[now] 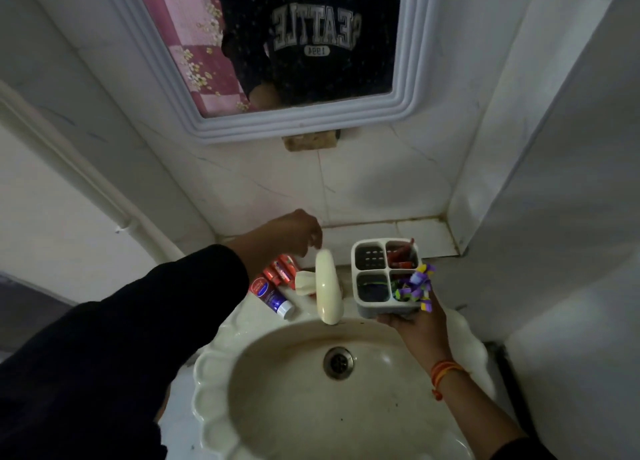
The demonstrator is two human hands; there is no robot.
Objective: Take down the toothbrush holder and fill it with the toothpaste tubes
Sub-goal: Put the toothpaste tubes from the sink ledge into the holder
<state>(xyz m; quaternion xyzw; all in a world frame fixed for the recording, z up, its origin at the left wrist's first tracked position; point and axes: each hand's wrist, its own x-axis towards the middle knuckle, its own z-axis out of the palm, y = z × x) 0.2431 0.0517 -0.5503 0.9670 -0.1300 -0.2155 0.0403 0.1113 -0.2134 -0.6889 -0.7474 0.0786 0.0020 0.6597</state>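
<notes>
My right hand grips from below the white four-compartment plastic toothbrush holder, at the sink's back right rim. My left hand hovers with fingers loosely curled and empty above the red toothpaste tubes lying at the back left rim beside the cream tap.

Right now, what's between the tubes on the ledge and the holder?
The cream tap, with its handle on the tubes' side. The right hand holds the holder. Head view.
</notes>
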